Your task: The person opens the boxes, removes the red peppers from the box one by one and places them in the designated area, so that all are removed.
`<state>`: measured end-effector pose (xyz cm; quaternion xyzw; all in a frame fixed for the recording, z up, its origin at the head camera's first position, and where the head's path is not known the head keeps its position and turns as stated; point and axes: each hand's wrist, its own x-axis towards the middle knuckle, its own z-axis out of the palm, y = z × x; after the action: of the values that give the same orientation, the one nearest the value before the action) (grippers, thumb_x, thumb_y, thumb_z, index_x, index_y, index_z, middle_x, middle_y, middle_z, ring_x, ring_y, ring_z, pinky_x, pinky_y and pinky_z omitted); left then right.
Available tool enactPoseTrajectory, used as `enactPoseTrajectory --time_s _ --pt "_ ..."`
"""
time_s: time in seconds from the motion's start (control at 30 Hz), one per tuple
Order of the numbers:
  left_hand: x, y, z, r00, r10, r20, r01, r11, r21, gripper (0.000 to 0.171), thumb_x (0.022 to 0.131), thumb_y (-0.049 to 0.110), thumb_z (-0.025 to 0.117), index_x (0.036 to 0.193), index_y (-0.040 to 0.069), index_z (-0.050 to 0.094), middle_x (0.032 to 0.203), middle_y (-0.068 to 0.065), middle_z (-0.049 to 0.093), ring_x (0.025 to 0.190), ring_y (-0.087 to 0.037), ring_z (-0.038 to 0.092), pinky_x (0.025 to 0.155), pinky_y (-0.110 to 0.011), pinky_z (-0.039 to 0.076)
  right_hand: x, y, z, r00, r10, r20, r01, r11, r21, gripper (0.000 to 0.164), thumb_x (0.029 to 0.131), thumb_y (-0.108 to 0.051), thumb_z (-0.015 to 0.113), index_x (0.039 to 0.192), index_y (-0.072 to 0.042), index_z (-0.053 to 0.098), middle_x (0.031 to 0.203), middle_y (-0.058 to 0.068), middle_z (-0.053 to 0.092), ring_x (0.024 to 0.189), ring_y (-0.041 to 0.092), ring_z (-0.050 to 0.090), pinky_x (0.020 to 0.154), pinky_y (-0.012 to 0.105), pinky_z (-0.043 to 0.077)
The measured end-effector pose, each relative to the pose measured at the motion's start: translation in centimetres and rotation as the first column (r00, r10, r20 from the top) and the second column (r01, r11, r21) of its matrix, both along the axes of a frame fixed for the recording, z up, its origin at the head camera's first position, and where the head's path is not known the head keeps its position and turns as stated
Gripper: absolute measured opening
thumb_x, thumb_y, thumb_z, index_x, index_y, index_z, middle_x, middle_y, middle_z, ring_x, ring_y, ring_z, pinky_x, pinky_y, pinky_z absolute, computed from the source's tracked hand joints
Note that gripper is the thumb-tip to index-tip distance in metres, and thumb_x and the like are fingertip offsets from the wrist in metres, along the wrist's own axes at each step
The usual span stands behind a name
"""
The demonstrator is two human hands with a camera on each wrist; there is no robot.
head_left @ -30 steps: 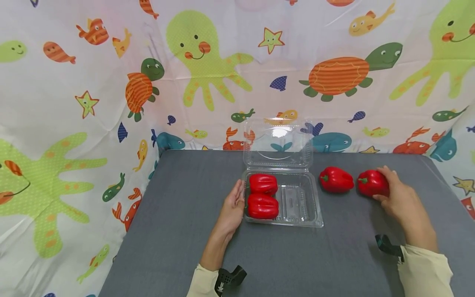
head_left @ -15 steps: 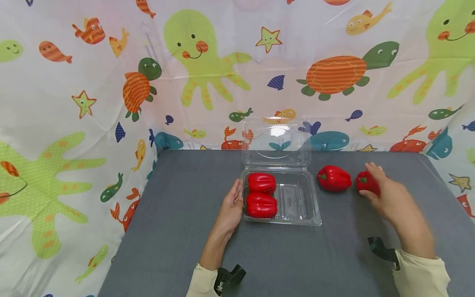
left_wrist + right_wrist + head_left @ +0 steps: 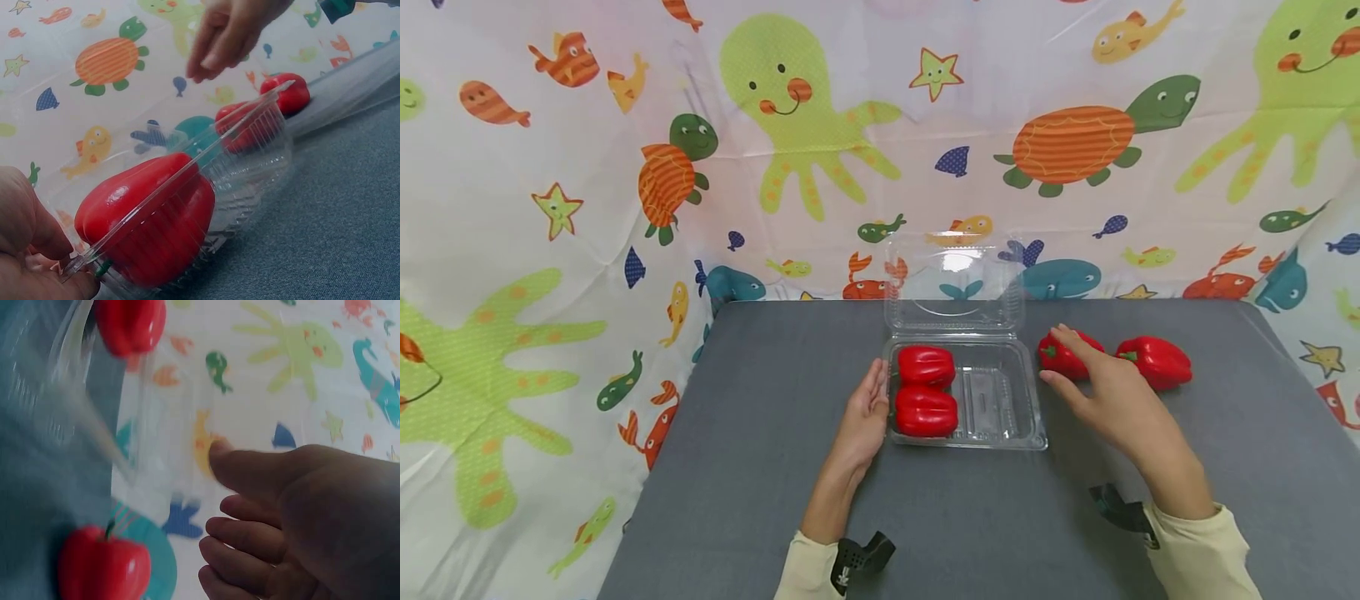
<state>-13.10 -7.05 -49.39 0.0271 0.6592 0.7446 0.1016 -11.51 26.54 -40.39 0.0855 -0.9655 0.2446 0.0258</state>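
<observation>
A clear plastic clamshell container (image 3: pixel 992 408) lies on the table with its lid (image 3: pixel 955 283) raised at the back. Two red bell peppers sit one behind the other in its left half, a front pepper (image 3: pixel 927 412) and a back pepper (image 3: pixel 927 366). My left hand (image 3: pixel 861 421) pinches the container's left rim between thumb and fingers, as the left wrist view shows. To the right, two more bell peppers rest on the table, a nearer-to-container one (image 3: pixel 1058 360) and a far-right one (image 3: pixel 1163 364). My right hand (image 3: pixel 1116 408) hovers with relaxed fingers, partly covering the nearer one.
A grey cloth covers the table (image 3: pixel 760 450). Behind it and to the sides hangs a white curtain (image 3: pixel 850 75) printed with sea animals. The upright lid stands close to the curtain. Black camera mounts (image 3: pixel 863 557) sit on both wrists.
My right hand has let go of the far-right pepper and moved left, over the pepper nearer the container. My left hand keeps its hold on the container.
</observation>
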Motion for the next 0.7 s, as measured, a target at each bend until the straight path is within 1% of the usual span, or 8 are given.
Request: enactPoseTrajectory --time_s 0.17,0.3,0.43,0.5,0.6,0.67,0.7 --pt "0.0 -0.3 0.0 1.000 -0.011 -0.021 0.011 1.000 0.004 0.064 0.110 -0.005 0.035 0.169 0.002 0.012 0.176 -0.010 0.020 0.162 -0.025 0.018 0.130 -0.040 0.020 -0.3 -2.9 0.7 0.998 0.057 0.016 -0.057 0.998 -0.013 0.087 0.095 -0.042 0.078 0.164 -0.007 0.038 0.158 0.025 0.049 0.131 0.052 0.058 0.091 0.064 0.058" --pt "0.0 -0.3 -0.1 1.000 -0.009 -0.025 0.009 1.000 0.003 0.063 0.110 -0.005 0.034 0.169 0.002 0.013 0.176 -0.010 0.020 0.162 -0.025 0.018 0.130 -0.041 0.019 -0.2 -5.1 0.6 0.993 0.119 -0.008 -0.119 0.992 -0.036 0.089 0.095 -0.049 0.076 0.165 -0.010 0.038 0.161 0.019 0.049 0.128 0.045 0.064 0.093 0.060 0.060" --pt "0.1 -0.3 -0.1 1.000 0.000 -0.013 0.000 1.000 0.001 0.063 0.110 -0.005 0.035 0.169 0.003 0.013 0.176 -0.009 0.020 0.162 -0.025 0.017 0.130 -0.040 0.019 0.2 -7.6 -0.4 0.983 0.185 -0.008 -0.185 0.982 -0.047 0.090 0.093 -0.051 0.078 0.165 -0.015 0.039 0.159 0.014 0.052 0.120 0.039 0.070 0.094 0.057 0.060" --pt "0.1 -0.3 -0.2 1.000 -0.002 -0.008 0.002 1.000 -0.003 0.064 0.110 -0.004 0.035 0.169 0.003 0.013 0.176 -0.009 0.020 0.162 -0.024 0.017 0.129 -0.039 0.020 0.7 -8.8 -1.1 0.977 0.211 -0.005 -0.211 0.976 -0.045 0.090 0.092 -0.051 0.080 0.165 -0.016 0.041 0.158 0.012 0.053 0.123 0.039 0.069 0.095 0.057 0.060" --pt "0.1 -0.2 -0.1 1.000 0.000 -0.008 0.000 1.000 -0.002 0.064 0.110 -0.004 0.036 0.169 0.003 0.013 0.176 -0.009 0.020 0.162 -0.025 0.018 0.129 -0.040 0.020 1.2 -10.2 -1.9 0.970 0.243 -0.008 -0.243 0.969 -0.044 0.091 0.090 -0.050 0.082 0.163 -0.015 0.043 0.157 0.012 0.054 0.129 0.038 0.066 0.098 0.057 0.059" --pt "0.1 -0.1 -0.1 1.000 0.002 -0.011 -0.002 1.000 -0.002 0.064 0.110 -0.003 0.037 0.169 0.003 0.013 0.176 -0.009 0.020 0.162 -0.025 0.018 0.129 -0.040 0.020 1.5 -10.9 -2.3 0.966 0.259 -0.020 -0.260 0.965 -0.046 0.091 0.089 -0.051 0.083 0.162 -0.014 0.045 0.160 0.011 0.051 0.138 0.037 0.059 0.103 0.056 0.056" --pt "0.1 -0.1 0.0 1.000 0.001 -0.016 -0.001 1.000 -0.001 0.064 0.110 -0.003 0.037 0.169 0.003 0.013 0.176 -0.010 0.020 0.162 -0.025 0.018 0.129 -0.041 0.020 1.6 -11.2 -2.5 0.965 0.263 -0.023 -0.264 0.964 -0.044 0.091 0.088 -0.052 0.083 0.162 -0.013 0.045 0.160 0.010 0.051 0.139 0.036 0.058 0.105 0.055 0.055"
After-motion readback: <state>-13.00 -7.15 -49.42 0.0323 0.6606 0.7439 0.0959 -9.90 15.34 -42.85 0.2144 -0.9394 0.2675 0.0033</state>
